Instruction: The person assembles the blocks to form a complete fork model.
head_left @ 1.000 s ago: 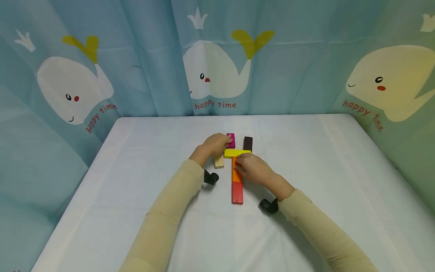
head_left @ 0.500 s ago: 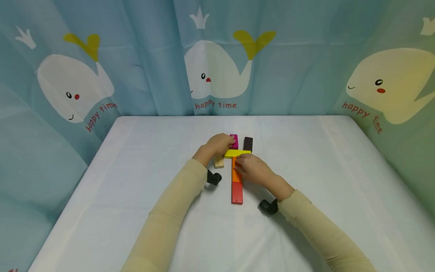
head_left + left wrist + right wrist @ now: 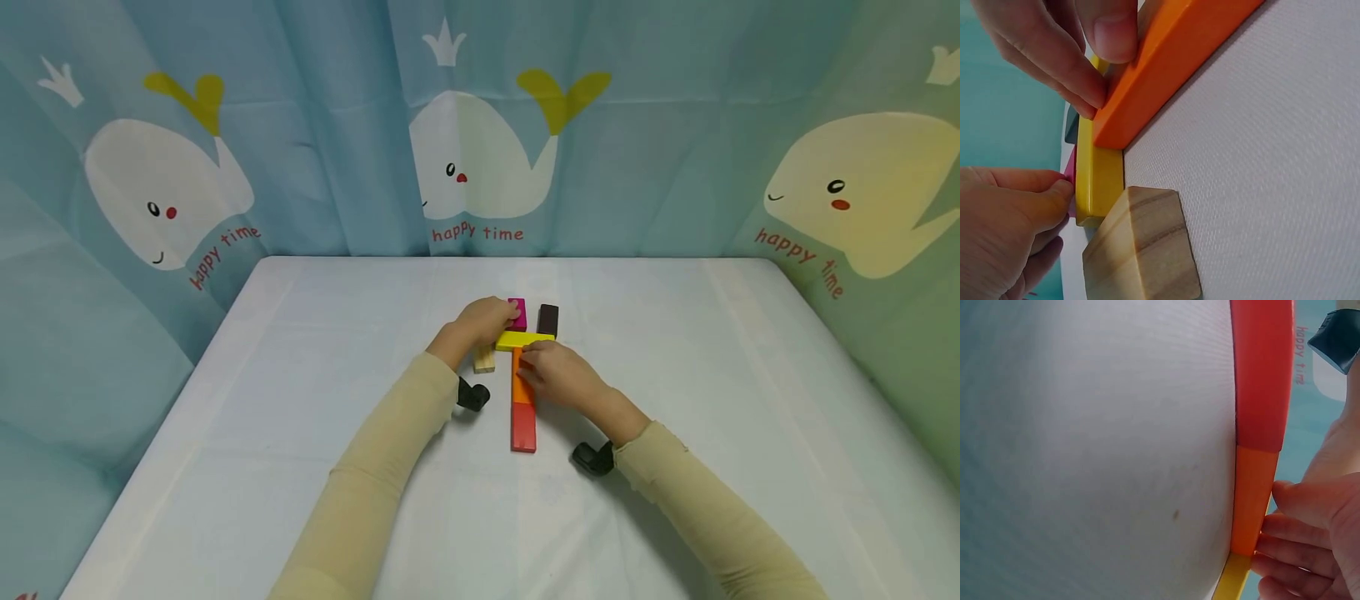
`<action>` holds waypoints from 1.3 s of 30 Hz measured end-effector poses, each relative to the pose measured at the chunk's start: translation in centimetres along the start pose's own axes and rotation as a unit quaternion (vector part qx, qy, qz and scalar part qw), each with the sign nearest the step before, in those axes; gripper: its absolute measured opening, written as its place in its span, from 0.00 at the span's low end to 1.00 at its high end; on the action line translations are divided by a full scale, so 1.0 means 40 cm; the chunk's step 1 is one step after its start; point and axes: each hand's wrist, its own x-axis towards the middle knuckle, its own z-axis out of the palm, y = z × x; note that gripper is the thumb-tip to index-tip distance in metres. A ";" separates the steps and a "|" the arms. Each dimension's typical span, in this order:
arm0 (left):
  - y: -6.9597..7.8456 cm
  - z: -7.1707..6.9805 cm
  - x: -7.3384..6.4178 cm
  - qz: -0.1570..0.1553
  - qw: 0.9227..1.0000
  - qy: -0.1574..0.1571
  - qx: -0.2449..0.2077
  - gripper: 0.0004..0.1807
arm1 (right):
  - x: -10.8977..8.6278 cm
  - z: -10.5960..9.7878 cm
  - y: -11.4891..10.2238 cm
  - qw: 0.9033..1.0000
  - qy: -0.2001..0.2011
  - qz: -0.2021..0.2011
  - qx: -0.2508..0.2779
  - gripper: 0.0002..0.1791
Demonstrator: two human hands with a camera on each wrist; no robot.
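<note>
My left hand (image 3: 483, 318) pinches a magenta block (image 3: 519, 314) by its end, just behind the left part of a yellow block (image 3: 516, 341). Behind the yellow block's right end lies a dark brown block (image 3: 548, 320). An orange block (image 3: 1252, 497) runs forward from the yellow one, and a red block (image 3: 523, 427) continues the line end to end. My right hand (image 3: 562, 373) rests its fingertips and thumb on the orange block, its fingers fairly straight in the right wrist view. A plain wooden block (image 3: 1147, 247) lies beside the yellow block's left end, partly under my left hand in the head view.
All the blocks lie on a white-covered table (image 3: 375, 317). Black wrist camera mounts (image 3: 473, 396) stick out below both sleeves. A blue curtain (image 3: 337, 167) printed with whales hangs around the back and sides.
My left hand has slid the magenta block slightly to the right, closer to the dark brown block. The right hand has stayed on the orange block.
</note>
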 end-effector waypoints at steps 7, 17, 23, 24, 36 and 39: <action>0.003 0.002 -0.004 0.003 1.000 0.002 0.010 0.20 | -0.002 -0.001 -0.003 1.000 -0.007 0.013 0.003 0.11; 0.016 0.005 0.000 0.001 1.000 0.015 -0.028 0.16 | -0.004 0.000 -0.005 1.000 -0.008 0.014 0.006 0.14; 0.019 0.006 0.001 -0.004 0.999 0.022 -0.024 0.16 | -0.006 -0.003 -0.006 1.000 0.006 -0.003 -0.003 0.11; 0.020 0.005 0.000 0.000 0.999 0.023 -0.023 0.15 | -0.006 -0.003 -0.006 1.000 0.010 -0.008 -0.006 0.11; 0.025 0.003 0.001 0.013 1.000 0.017 0.004 0.15 | -0.007 -0.008 -0.007 1.000 0.018 -0.024 -0.007 0.11; 0.024 0.003 0.001 0.015 1.000 0.018 0.003 0.14 | -0.006 -0.007 -0.004 0.999 0.020 -0.027 -0.008 0.10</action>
